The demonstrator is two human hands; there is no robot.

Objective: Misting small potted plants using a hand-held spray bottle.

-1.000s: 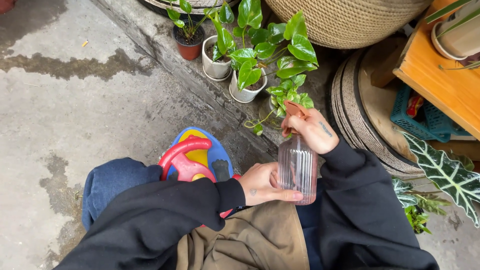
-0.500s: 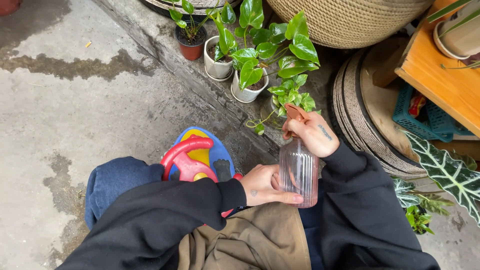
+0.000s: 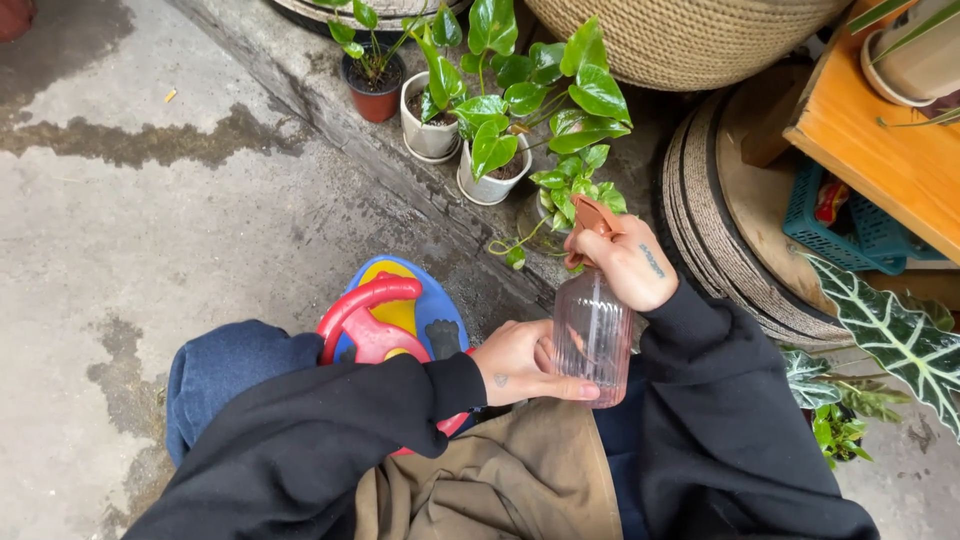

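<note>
The spray bottle is clear ribbed pinkish plastic, the toy wheel glossy red plastic, the floor rough matt concrete.

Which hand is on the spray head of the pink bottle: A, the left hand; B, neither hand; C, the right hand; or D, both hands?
C: the right hand grips the spray head at the top of the bottle, while the left hand holds the bottle's lower body.
</note>
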